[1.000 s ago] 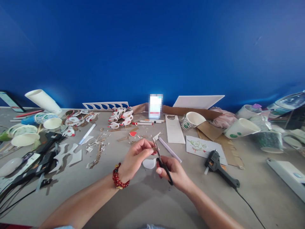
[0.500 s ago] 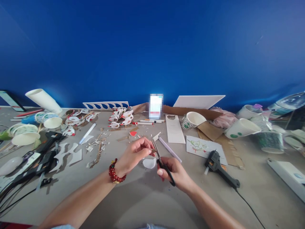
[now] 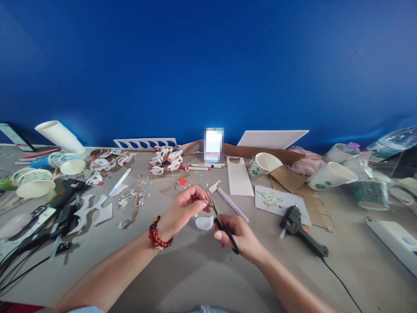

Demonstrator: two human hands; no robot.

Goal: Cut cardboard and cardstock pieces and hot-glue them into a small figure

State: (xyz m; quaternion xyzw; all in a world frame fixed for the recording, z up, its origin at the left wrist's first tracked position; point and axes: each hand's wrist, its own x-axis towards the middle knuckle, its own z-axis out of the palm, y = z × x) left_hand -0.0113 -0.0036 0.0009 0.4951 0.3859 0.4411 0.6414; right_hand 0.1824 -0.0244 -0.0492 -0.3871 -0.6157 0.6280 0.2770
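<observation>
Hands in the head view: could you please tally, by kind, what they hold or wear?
Scissors, in the right hand: 1
Small scrap, in the left hand: 1
Bead bracelet, on the left wrist: 1
Total: 3

The picture is bright and clear in the middle. The phone (image 3: pixel 213 144) glows white, and its screen is blurred into squares. In front of the phone, the left hand (image 3: pixel 182 211) and right hand (image 3: pixel 239 237) drop soft shadows on the table (image 3: pixel 195 278). Far to each side of the phone, things bend and look fuzzy.
</observation>
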